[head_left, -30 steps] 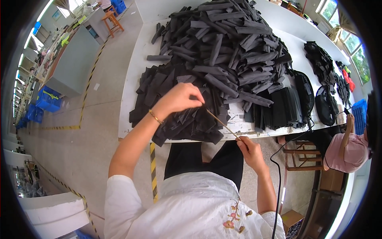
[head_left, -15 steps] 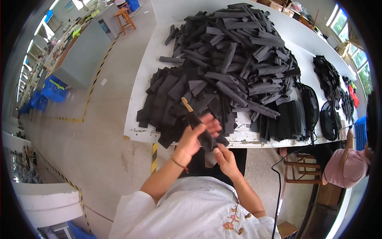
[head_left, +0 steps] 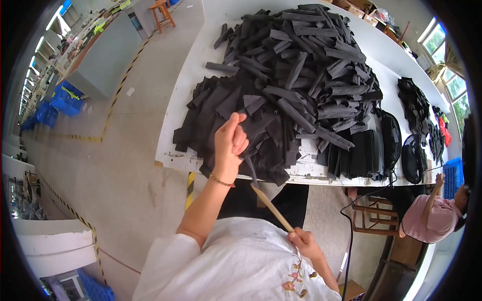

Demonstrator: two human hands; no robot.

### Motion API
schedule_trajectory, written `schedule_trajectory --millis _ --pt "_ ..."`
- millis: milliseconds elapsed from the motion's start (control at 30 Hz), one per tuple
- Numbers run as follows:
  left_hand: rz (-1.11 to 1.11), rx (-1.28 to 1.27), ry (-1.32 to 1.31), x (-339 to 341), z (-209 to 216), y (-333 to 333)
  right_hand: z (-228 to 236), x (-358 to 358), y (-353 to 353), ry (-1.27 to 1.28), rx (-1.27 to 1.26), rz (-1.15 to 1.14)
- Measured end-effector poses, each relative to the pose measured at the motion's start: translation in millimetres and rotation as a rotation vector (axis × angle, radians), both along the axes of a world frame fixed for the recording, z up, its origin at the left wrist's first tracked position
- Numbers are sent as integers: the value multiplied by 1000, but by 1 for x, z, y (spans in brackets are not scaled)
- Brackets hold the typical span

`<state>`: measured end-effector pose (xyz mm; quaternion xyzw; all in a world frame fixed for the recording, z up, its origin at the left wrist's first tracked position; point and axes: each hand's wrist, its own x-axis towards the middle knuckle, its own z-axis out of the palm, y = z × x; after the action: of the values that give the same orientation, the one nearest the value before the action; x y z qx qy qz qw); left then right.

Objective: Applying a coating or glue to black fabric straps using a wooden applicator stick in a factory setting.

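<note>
My right hand is closed around the lower end of a pale wooden stick. The stick slants up and left in front of my white shirt, its pointed tip near the table's front edge. Higher and to the left, my left hand is closed in front of the heap. A narrow dark fabric piece runs from beneath its fingers down to the stick's tip; most of it is hidden or blurred. Behind that hand lie flat dark fabric pieces, with a tall pile of rolled dark grey fabric tubes beyond.
The white table has a worn front edge. To the right stand a row of dark folded pieces and black mesh-like items. A black cable hangs down nearby. Another person in pink sits at the right by a wooden stool.
The stick has come down and right with my right hand, out of the dark fabric piece that was around it. My left hand has risen and gone from spread fingers to closed.
</note>
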<state>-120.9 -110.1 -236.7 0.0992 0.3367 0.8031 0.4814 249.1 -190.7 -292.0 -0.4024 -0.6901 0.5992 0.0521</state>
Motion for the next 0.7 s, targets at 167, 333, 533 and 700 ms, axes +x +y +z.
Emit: schedule_trajectory --millis 167,333,533,700 --pt "169 -72 -199 29 4 13 24 -75 34 203 463 -400" --pt "127 -180 -120 52 2 7 45 -173 76 525 408 -569" --pt "-145 -146 195 63 0 -1 59 -168 106 469 319 -511" --pt "-789 -56 486 65 -5 -19 77 -159 129 424 738 -335"
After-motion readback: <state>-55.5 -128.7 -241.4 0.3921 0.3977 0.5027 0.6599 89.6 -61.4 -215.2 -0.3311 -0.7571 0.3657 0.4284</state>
